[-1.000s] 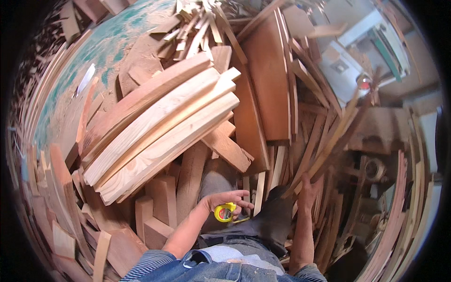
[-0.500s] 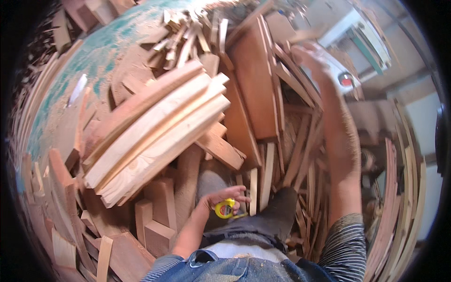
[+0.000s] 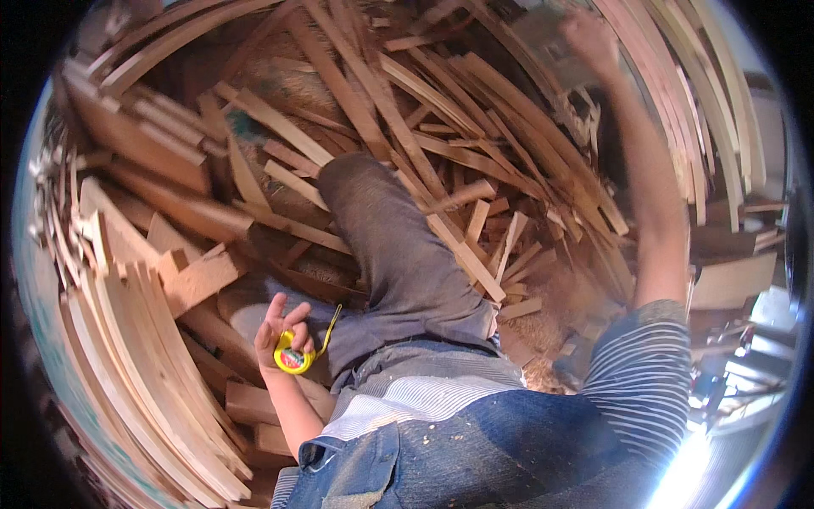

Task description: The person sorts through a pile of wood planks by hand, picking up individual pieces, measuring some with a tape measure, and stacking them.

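My left hand [image 3: 278,327] is closed round a yellow tape measure [image 3: 293,355], with some fingers raised and a yellow wrist strap [image 3: 331,329] hanging off it. It is over my thigh, at the right of a stack of pale curved boards [image 3: 144,373]. My right arm stretches far forward, and my right hand [image 3: 591,41] is at the top right beside tall, pinkish upright planks [image 3: 649,76]. Motion smears its fingers, so I cannot make out their pose or whether they touch the wood.
Loose wood strips [image 3: 500,136] and short offcuts [image 3: 509,246] litter the dusty floor around my legs [image 3: 390,246]. Wide brown boards [image 3: 140,127] lie at the upper left. A short block [image 3: 199,280] rests by the curved boards. Bright light falls at the lower right.
My view has swung to the right, so the curved boards now appear at the left. My right hand has gone from near the pale machine to the upright planks. The tape measure stays in my left hand.
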The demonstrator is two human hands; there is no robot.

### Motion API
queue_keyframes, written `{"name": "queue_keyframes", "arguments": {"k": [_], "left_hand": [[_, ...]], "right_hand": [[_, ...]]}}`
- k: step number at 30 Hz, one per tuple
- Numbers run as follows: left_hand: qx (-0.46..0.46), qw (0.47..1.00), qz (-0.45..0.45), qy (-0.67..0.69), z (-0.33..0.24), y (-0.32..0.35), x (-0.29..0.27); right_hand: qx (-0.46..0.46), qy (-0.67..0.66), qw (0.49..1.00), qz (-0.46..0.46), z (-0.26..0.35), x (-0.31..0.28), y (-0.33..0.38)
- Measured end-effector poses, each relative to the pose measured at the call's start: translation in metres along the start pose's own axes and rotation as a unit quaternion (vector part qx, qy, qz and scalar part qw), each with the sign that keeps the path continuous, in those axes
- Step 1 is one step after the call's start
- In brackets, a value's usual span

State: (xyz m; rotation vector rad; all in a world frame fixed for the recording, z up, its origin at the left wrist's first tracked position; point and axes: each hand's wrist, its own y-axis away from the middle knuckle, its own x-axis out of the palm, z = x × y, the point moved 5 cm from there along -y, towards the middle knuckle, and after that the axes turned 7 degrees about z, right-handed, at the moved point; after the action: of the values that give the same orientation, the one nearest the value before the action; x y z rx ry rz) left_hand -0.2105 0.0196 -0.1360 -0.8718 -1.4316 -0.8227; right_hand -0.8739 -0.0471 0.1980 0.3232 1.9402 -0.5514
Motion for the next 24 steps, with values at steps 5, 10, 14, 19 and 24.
{"name": "queue_keyframes", "arguments": {"k": [5,10,14,19,24], "left_hand": [[-0.040,0.996,-0.074,-0.029,-0.003,0.011,-0.008],[-0.002,0.995,-0.089,-0.048,-0.001,-0.013,0.009],[0.028,0.987,-0.137,-0.082,-0.001,-0.028,0.005],[0.045,0.983,-0.145,-0.103,0.001,-0.048,0.010],[0.057,0.975,-0.162,-0.142,0.002,-0.064,0.017]], "right_hand": [[0.225,-0.142,0.941,0.207,-0.081,0.222,0.256],[0.386,-0.254,0.835,0.300,-0.060,0.306,0.438],[0.399,-0.211,0.824,0.342,-0.055,0.316,0.452],[0.323,-0.156,0.882,0.306,-0.086,0.309,0.379],[0.294,-0.158,0.905,0.265,-0.138,0.339,0.305]]}}
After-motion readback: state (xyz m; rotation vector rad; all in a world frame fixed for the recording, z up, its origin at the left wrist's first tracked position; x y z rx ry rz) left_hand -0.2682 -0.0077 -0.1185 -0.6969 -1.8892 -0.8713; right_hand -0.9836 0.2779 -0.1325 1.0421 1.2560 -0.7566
